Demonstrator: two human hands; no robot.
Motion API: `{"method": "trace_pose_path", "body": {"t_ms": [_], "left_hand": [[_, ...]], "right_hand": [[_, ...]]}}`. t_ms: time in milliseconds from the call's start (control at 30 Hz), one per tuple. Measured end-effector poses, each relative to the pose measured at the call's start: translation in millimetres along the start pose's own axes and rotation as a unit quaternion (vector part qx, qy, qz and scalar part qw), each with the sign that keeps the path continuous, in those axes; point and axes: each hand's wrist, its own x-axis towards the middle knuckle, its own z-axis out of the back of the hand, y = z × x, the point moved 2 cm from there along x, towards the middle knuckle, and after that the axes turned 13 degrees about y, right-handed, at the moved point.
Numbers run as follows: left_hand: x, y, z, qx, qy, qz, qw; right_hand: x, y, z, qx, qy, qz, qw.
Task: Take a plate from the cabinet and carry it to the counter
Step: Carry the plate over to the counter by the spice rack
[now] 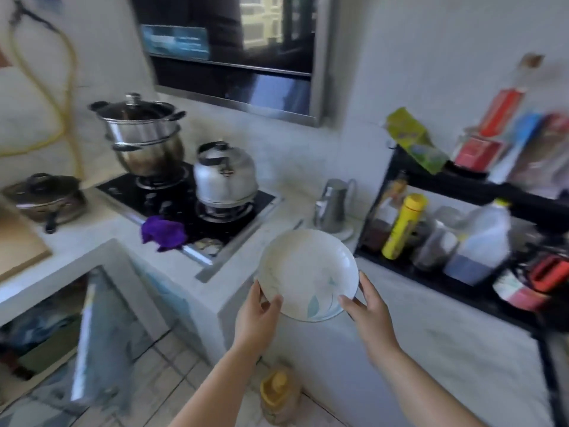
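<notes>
In the head view, a white plate (pixel 308 272) with a faint blue leaf pattern sits just below the middle of the frame, held in the air over the corner of the pale counter (pixel 415 328) and tilted a little toward the camera. The left hand (pixel 257 318) grips its lower left rim, thumb curled over the top edge and fingers tucked underneath — closed on the plate. The right hand (pixel 368 306) grips the lower right rim the same way, thumb on the face and fingers wrapped behind.

Left of centre, a black stove (pixel 172 198) is set into the counter, with a tall steel pot (pixel 143 137) on the far burner and a kettle (pixel 224 175) on the nearer one. A purple cloth (pixel 163 231) lies on the stove's front edge. A steel jug (pixel 332 204) stands just above the plate in the frame. On the right, a black rack (pixel 462 186) holds blurred bottles and boxes — among them a yellow bottle (pixel 403 226). At lower left a cabinet door (pixel 92 340) hangs open under the counter
</notes>
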Motion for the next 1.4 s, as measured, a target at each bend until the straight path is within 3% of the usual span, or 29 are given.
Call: {"method": "trace_pose_path", "body": {"t_ms": [267, 567, 967, 1400], "left_hand": [[45.3, -17.4, -164.6, 0.078, 0.131, -0.009, 0.988], [81.0, -10.9, -275.0, 0.142, 0.249, -0.006, 0.958], [140.8, 22.4, -297.6, 0.186, 0.326, 0.024, 0.927], [165.9, 63.9, -297.7, 0.186, 0.322, 0.053, 0.927]], "right_hand": [[-31.6, -45.8, 158.4, 0.026, -0.129, -0.019, 0.991], [-58.5, -97.0, 239.8, 0.069, -0.248, -0.06, 0.964], [-33.8, -142.7, 239.8, 0.123, -0.315, -0.092, 0.937], [-10.1, -177.3, 234.3, 0.133, -0.334, -0.133, 0.923]]}}
